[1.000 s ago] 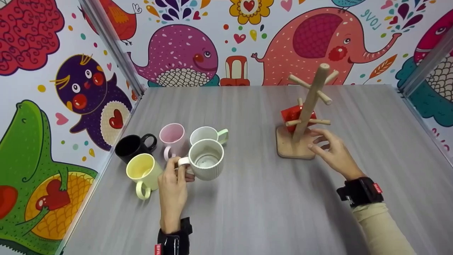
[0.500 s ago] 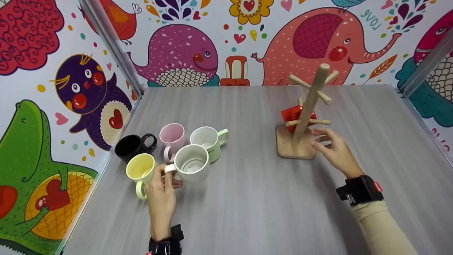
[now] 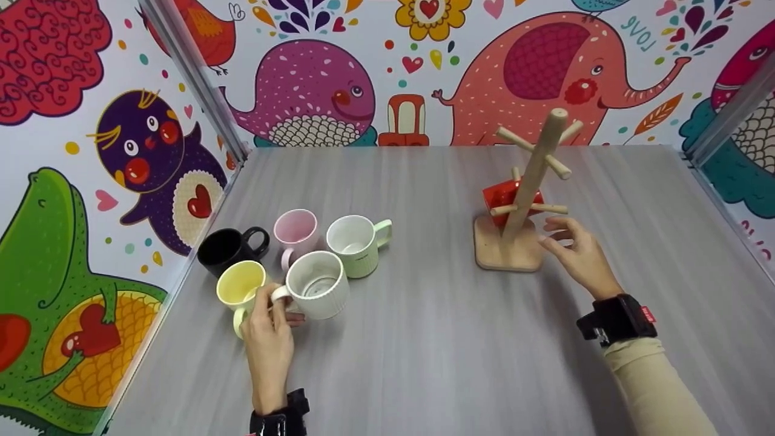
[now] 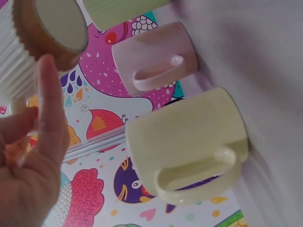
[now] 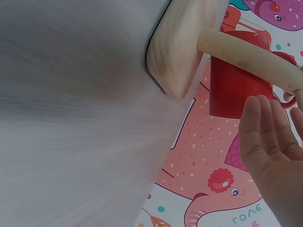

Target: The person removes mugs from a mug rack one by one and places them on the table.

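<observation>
My left hand (image 3: pixel 269 345) pinches the handle of a white ribbed mug (image 3: pixel 327 300). In the left wrist view the underside of this white mug (image 4: pixel 21 61) shows, held off the table. Beside that hand stands a yellow mug (image 3: pixel 241 284), its handle partly covered by the fingers in the head view. Over on the right, my right hand (image 3: pixel 580 260) has loosely bent fingers and holds nothing, close to the base of a wooden mug tree (image 3: pixel 533 175). A red mug (image 3: pixel 498 195) hangs tilted on a low peg at the tree's back, partly hidden by the post.
Around the white mug stand a pink mug (image 3: pixel 296 229), a pale green mug (image 3: pixel 362 257) and a black mug (image 3: pixel 221 249), all upright. The grey table (image 3: pixel 424 339) meets printed walls at the left and back. Bare pegs stick out from the tree.
My left hand has carried the white mug left and slightly toward me, away from in front of the pale green mug. The right hand has shifted slightly right, off the tree's base.
</observation>
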`<state>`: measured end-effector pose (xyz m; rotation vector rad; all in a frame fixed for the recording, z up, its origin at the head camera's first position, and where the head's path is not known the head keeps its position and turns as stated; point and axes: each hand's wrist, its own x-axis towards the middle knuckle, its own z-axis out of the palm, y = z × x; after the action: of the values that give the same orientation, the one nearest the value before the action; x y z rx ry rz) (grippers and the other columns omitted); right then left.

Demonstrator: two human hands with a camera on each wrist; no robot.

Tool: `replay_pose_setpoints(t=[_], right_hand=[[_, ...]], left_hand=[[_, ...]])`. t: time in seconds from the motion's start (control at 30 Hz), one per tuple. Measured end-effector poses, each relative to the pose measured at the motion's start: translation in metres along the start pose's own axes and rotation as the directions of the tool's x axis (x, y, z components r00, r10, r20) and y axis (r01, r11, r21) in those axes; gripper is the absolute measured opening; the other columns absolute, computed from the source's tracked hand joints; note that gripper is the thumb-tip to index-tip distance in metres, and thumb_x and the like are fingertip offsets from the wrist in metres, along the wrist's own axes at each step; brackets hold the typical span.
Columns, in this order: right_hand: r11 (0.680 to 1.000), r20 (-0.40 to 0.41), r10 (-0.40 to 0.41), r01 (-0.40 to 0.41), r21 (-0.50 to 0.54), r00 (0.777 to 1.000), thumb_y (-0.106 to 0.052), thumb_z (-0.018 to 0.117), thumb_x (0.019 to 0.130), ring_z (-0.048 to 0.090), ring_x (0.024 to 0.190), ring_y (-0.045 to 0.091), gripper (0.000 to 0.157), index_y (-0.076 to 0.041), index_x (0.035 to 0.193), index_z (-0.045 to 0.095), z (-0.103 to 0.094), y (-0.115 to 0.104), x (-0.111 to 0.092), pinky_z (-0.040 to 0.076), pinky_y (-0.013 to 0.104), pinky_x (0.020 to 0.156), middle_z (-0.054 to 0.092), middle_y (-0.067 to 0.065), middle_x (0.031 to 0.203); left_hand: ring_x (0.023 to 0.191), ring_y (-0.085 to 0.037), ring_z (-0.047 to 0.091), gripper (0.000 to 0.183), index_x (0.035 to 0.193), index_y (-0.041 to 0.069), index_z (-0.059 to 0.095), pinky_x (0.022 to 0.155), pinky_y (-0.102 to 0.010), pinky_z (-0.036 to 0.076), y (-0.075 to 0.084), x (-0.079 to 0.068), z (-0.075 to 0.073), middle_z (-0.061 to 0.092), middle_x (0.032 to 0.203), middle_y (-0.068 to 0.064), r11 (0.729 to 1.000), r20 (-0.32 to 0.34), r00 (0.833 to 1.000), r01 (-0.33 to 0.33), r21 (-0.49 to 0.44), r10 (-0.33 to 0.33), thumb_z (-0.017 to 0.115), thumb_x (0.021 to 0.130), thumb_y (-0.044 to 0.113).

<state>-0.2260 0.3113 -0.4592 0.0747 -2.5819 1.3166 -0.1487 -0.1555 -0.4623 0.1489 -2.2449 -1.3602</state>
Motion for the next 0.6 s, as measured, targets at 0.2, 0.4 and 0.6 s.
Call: replay_pose_setpoints(t=[0.2,0.4,0.6], right_hand=[[1.0,0.007,0.004,-0.004,-0.012,1.0,-0.017,0.064,0.1,0.054,0.097,0.002,0.037,0.006,0.128,0.058,-0.001,0.003,0.003,0.043,0.014,0.078,0.063,0.025,0.124],[1.0,-0.006,0.014,-0.014,-0.011,1.0,-0.013,0.065,0.1,0.055,0.098,0.013,0.034,0.007,0.126,0.059,-0.001,0.004,0.006,0.043,0.015,0.076,0.063,0.026,0.121],[0.999,-0.008,0.033,-0.033,0.015,0.999,-0.014,0.064,0.1,0.053,0.092,0.001,0.038,0.01,0.129,0.056,-0.002,0.007,0.008,0.047,0.013,0.07,0.062,0.029,0.123]], left_hand=[[0.065,-0.026,0.072,0.009,0.107,-0.005,0.058,0.06,-0.027,0.056,-0.004,-0.003,-0.002,0.07,0.09,-0.02,0.998,0.025,0.999,0.039,0.042,-0.04,0.052,0.101,-0.008],[0.065,-0.026,0.072,0.008,0.106,-0.008,0.057,0.061,-0.033,0.059,-0.011,-0.006,-0.004,0.069,0.093,-0.023,0.995,0.036,0.994,0.1,0.006,-0.1,0.051,0.101,-0.008],[0.065,-0.024,0.071,0.008,0.106,-0.011,0.055,0.061,-0.029,0.058,-0.017,-0.008,-0.004,0.066,0.098,-0.026,0.991,0.029,0.991,0.13,-0.017,-0.13,0.049,0.1,-0.01]])
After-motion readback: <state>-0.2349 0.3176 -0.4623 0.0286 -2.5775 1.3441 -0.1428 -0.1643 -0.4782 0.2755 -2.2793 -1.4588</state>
